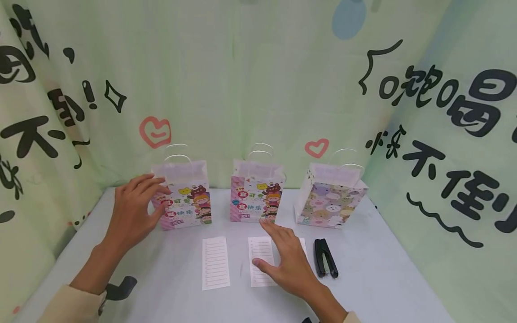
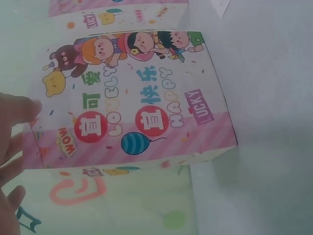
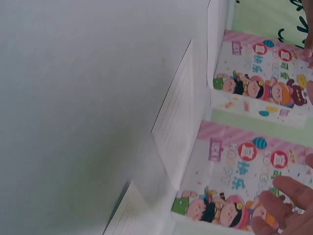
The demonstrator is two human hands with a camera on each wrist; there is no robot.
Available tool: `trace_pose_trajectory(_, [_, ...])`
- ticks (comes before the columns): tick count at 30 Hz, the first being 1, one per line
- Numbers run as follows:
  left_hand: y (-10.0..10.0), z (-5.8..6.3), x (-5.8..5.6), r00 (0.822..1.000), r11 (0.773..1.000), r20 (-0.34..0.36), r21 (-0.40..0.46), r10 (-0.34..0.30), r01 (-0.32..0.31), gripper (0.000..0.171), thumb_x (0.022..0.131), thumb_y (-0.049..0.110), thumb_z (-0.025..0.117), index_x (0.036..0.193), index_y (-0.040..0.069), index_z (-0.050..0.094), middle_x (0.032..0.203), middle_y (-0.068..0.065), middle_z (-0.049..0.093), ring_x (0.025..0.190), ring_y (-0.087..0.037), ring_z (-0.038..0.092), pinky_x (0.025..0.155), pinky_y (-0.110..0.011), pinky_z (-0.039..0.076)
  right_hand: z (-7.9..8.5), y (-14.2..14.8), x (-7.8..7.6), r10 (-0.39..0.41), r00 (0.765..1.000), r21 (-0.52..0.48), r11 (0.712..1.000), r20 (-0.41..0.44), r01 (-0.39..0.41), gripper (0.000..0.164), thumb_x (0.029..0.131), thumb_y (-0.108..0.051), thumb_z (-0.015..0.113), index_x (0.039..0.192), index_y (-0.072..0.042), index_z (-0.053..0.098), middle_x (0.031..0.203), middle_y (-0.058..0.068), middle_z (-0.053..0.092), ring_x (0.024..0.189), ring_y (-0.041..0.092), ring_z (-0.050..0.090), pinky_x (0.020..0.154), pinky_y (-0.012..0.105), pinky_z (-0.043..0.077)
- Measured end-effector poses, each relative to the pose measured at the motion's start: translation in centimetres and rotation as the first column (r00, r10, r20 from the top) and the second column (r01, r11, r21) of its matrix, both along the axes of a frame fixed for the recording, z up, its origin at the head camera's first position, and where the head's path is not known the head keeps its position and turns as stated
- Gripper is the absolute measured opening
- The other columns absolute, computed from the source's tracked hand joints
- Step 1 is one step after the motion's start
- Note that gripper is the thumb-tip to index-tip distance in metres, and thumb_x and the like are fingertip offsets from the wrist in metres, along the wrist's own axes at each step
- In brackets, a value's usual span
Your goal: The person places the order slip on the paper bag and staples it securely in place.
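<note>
My left hand (image 1: pixel 135 211) is at the upper left side of a pink and white cartoon paper gift bag (image 1: pixel 187 204), its fingers bent loosely and the thumb apart. In the left wrist view its fingertips (image 2: pixel 33 107) lie at the bag's top edge; I cannot tell how firmly they touch. My right hand (image 1: pixel 288 260) hovers, fingers spread and holding nothing, over a lined paper slip (image 1: pixel 260 269) that it partly covers. Just beyond its fingertips stands a matching gift bag (image 1: pixel 256 199). A second lined slip (image 1: pixel 215 264) lies to the left.
A third gift bag (image 1: pixel 333 202), patterned with small animal faces, stands turned at the right. A black stapler (image 1: pixel 325 259) lies in front of it. Another slip (image 1: pixel 303 244) shows partly behind my right hand. Printed curtains (image 1: pixel 242 89) enclose the white table (image 1: pixel 375 269).
</note>
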State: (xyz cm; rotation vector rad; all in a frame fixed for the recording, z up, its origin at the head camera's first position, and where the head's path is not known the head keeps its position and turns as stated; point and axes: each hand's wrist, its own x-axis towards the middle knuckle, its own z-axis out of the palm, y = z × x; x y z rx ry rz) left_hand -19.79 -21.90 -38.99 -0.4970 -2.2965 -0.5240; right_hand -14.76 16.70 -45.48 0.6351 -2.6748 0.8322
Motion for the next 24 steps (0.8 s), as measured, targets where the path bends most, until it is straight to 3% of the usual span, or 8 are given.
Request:
trace_pose_trajectory(6, [0.0,0.0,-0.3,1.000,1.000,0.020,0.004,0.019,-0.019,0.039,0.074,-0.003,0.091,0.109,0.005,0.075,0.125,-0.020,0.075,0.133,-0.041,0.056,0.099,-0.063,0.038,-0.1,-3.1,-0.8,0.075,0.989,-0.021,0.997,0.130,-0.073,0.091,0.085,-0.046,0.089,0.162,-0.036,0.043,0.162,-0.007,0.052,0.142,0.022,0.050,0.115,0.059,0.043])
trace_pose_trajectory(17, [0.0,-0.2,-0.3,0.999,1.000,0.044,0.005,0.028,-0.028,0.040,0.076,-0.001,0.091,0.112,0.005,0.074,0.130,-0.021,0.072,0.126,-0.041,0.057,0.099,-0.063,0.039,-1.4,-7.6,-2.3,0.130,0.957,0.056,0.987,0.258,-0.150,0.084,0.088,-0.042,0.086,0.161,-0.033,0.045,0.164,0.006,0.051,0.142,0.025,0.050,0.116,0.057,0.041])
trace_pose_trajectory(24, [0.1,-0.4,-0.5,0.999,1.000,0.050,0.004,0.019,-0.019,0.040,0.076,-0.001,0.091,0.112,0.005,0.074,0.131,-0.021,0.072,0.126,-0.041,0.057,0.098,-0.061,0.039,-2.4,-9.5,-2.7,0.115,0.952,0.197,0.965,0.285,-0.176,0.085,0.086,-0.044,0.089,0.159,-0.032,0.048,0.161,0.004,0.054,0.142,0.024,0.051,0.117,0.052,0.042])
